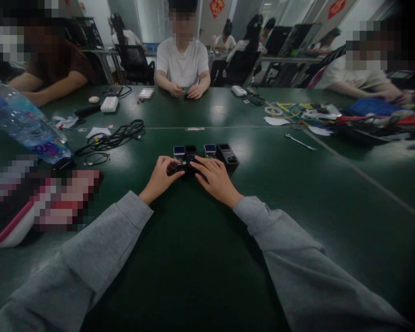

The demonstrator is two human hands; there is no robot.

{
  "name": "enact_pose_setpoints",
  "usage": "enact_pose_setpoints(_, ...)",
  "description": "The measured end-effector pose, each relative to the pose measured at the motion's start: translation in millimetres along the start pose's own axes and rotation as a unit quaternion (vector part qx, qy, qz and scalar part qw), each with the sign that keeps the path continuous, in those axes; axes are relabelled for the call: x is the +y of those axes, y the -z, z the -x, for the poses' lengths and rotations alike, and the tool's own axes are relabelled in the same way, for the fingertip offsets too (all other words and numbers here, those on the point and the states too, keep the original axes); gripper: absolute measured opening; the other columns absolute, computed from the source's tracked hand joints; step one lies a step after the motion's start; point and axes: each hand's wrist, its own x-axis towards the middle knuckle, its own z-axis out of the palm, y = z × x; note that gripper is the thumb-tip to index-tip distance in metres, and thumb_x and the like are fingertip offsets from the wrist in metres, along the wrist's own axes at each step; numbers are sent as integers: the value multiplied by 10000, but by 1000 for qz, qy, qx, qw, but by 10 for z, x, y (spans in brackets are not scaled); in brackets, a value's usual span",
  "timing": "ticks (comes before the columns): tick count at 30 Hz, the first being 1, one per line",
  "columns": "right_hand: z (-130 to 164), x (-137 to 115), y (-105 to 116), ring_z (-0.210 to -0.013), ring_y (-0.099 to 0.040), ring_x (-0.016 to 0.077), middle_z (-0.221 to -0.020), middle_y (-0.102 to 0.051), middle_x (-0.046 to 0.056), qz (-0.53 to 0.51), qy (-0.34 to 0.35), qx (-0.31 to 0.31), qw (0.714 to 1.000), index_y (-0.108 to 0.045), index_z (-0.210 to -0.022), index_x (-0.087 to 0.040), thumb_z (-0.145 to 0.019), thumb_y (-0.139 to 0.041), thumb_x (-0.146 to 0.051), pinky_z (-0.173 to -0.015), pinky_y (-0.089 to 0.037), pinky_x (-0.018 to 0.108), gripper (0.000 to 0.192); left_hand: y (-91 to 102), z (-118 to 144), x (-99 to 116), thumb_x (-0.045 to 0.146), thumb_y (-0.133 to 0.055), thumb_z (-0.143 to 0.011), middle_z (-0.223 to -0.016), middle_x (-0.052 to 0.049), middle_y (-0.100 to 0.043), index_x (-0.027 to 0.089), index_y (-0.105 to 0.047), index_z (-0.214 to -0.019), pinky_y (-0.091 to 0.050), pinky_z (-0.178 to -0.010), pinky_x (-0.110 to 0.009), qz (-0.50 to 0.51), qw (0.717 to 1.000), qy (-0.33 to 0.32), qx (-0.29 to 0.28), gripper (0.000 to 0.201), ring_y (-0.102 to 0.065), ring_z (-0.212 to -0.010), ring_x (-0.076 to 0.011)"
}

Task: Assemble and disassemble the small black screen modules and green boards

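Both of my hands meet on a small black device (186, 164) on the dark green table (207, 258). My left hand (161, 176) grips its left end with curled fingers. My right hand (213, 177) lies over its right side, fingers stretched across the top. Just behind stand more small units: one with a blue screen (179, 151), a black one (191, 149), another with a blue screen (210, 149), and an open black case (228, 156) at the right. Most of the held device is hidden under my fingers.
A plastic water bottle (26, 124) lies at the left, with black cables (115, 134) beside it. A wrench (300, 142) and a pile of wires and tools (335, 117) sit at the right. Three people sit across and beside the table.
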Motion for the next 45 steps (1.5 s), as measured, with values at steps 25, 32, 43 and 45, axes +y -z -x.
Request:
enact_pose_setpoints(25,10,56,-43,-1332,-484,244,-1487,-487,69,-22,2,30,999,-516,-1383,-216,-1011,-456,-234,-1107,-377,480,377,9,-2,10,339,-775,-813,-1179,-59,-491,215,-626,-1095,-566,-823,-384,-4,1000,5,-2,342,-602,-914,-166)
enact_pose_setpoints(32,21,42,-16,-1373,-446,247,-1526,-435,76,-42,3,12,999,-497,-1410,-199,-1007,-460,-249,-1163,-362,483,408,11,-1,2,338,-759,-826,-1182,-61,-496,226,-624,-1107,-572,-846,-411,-6,1000,-4,-7,331,-608,-927,-173)
enact_pose_setpoints(43,24,39,-1,-1393,-428,256,-1546,-408,64,-52,7,3,999,-469,-1439,-222,-998,-479,-267,-1172,-360,520,443,12,0,-22,356,-751,-835,-1200,-64,-494,236,-624,-1124,-578,-839,-421,-8,1000,-9,-15,337,-611,-941,-180)
enact_pose_setpoints(45,24,39,6,-1394,-427,254,-1545,-409,66,-55,6,0,998,-468,-1439,-219,-998,-480,-268,-1174,-358,518,444,12,1,-18,355,-752,-834,-1202,-64,-493,235,-624,-1121,-578,-839,-420,-5,1000,-10,-15,336,-610,-946,-181)
